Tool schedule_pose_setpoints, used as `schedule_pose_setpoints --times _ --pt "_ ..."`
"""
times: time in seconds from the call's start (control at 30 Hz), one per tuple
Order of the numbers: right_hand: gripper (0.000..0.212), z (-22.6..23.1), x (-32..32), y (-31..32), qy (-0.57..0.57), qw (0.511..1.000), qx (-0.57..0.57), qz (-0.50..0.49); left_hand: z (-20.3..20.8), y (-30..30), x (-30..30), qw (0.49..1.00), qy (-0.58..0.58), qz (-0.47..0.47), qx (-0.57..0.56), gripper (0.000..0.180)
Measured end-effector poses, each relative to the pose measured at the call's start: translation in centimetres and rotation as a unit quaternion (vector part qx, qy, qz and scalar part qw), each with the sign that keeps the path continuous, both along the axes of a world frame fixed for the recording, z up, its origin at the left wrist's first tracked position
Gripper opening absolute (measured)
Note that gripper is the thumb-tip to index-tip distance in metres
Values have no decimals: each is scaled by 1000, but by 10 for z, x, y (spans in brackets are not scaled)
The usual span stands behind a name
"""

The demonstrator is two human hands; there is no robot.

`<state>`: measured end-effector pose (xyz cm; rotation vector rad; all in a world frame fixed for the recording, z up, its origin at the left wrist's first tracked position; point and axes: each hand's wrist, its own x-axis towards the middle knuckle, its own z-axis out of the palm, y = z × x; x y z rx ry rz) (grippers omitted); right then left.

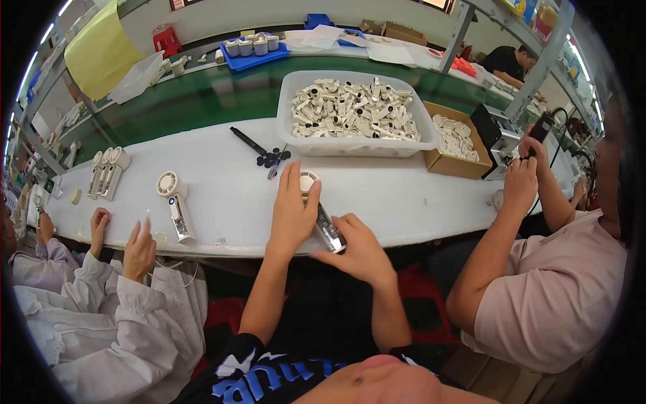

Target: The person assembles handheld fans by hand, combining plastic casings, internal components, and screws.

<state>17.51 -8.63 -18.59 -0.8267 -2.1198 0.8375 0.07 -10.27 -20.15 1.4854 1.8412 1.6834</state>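
Note:
A white handheld fan lies at a slant on the worktable in front of me, its handle showing dark inner parts. My left hand is at its round head, fingers long and thumb across the neck, covering part of the head. Around the lower end of the handle, my right hand has its thumb on one side and its fingers on the other. Just beyond my left fingertips are several small black round pieces and a black pen-like tool. Another fan lies to the left, its handle also uncovered.
A translucent tub of white plastic parts stands ahead, beside a cardboard box of white pieces. Co-workers sit close on both sides; the right one's hands hold a black power tool. Several fans lie far left. A green conveyor belt runs behind.

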Motion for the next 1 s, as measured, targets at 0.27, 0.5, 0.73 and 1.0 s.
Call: schedule_pose_setpoints --times 0.27,0.5,0.73,1.0 --pt "30 41 -35 216 -128 957 145 -218 -5 -6 -3 989 -127 -64 -36 51" --pt "31 36 -50 273 -245 924 159 -246 -6 -2 -4 981 -160 -87 -62 47" --pt "26 50 -17 104 104 977 24 -182 -20 -11 -14 967 -232 -101 21 46" --pt "16 -22 38 29 -40 962 108 -247 -11 -10 -10 971 -203 -124 -9 50"
